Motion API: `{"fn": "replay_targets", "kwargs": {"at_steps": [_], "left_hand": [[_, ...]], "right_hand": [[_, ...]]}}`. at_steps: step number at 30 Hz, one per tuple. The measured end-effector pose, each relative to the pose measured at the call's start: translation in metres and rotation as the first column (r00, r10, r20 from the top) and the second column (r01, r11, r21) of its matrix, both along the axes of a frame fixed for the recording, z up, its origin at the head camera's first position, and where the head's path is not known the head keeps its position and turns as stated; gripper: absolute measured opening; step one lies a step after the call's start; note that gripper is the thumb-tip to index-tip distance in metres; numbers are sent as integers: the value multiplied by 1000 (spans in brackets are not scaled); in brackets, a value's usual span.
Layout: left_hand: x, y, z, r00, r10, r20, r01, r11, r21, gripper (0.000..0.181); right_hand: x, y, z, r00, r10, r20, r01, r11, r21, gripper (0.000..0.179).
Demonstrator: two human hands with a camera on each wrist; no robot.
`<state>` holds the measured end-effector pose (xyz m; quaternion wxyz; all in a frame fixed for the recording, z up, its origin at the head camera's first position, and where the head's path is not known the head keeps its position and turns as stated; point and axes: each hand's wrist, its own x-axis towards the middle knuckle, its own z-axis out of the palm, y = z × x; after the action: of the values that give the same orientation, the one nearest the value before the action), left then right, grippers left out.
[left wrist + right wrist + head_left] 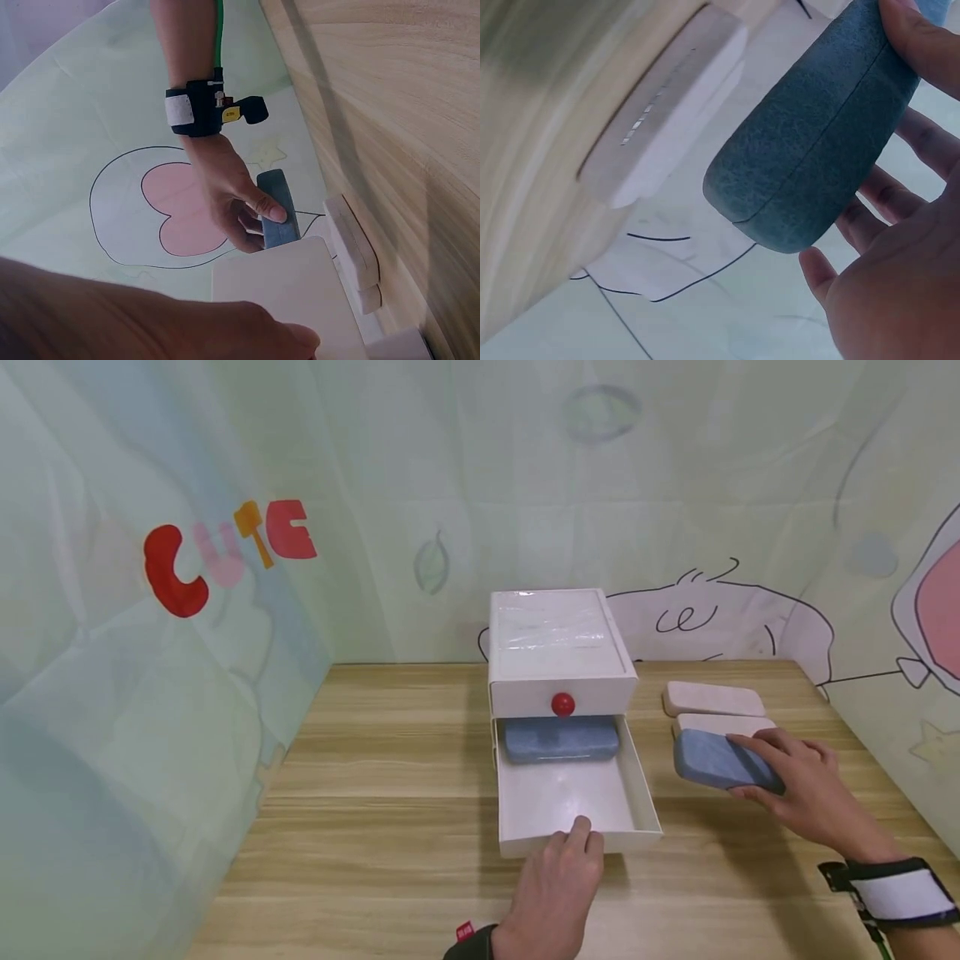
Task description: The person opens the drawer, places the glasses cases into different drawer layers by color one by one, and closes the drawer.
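A white drawer box [562, 639] stands on the table, its lower drawer [573, 797] pulled out. One blue glasses case [561, 739] lies crosswise at the back of that drawer, partly under the upper drawer front. My left hand [558, 881] holds the pulled-out drawer's front edge with bent fingers. To the right of the box, my right hand [806, 785] grips a second blue glasses case [720, 762] above the table, thumb on one side and fingers on the other. The right wrist view shows this blue case [810, 135] closed, with a seam along its side.
Two pale pinkish glasses cases lie at the back right, the rear case [712, 698] behind the front case [720, 724], which the held case partly covers. A red knob [563, 704] sits on the upper drawer's front. Printed cloth [405, 510] walls the table at the back and sides.
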<state>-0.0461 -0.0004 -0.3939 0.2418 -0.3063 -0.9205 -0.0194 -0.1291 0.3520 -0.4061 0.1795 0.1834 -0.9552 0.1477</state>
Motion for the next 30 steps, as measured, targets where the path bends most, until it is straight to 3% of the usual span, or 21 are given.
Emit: {"fn": "replay_targets", "kwargs": {"at_steps": [6, 17, 30], "left_hand": [[0, 0, -2, 1000, 3, -23, -3, 1000, 1, 35], [0, 0, -2, 1000, 2, -7, -3, 1000, -7, 33], [0, 0, 0, 1000, -9, 11, 9, 1000, -13, 31]], "right_hand": [[2, -7, 9, 1000, -1, -2, 1, 1000, 7, 69], [6, -18, 22, 1000, -2, 24, 2, 1000, -4, 70], [14, -46, 41, 999, 44, -31, -44, 999, -19, 71]]}}
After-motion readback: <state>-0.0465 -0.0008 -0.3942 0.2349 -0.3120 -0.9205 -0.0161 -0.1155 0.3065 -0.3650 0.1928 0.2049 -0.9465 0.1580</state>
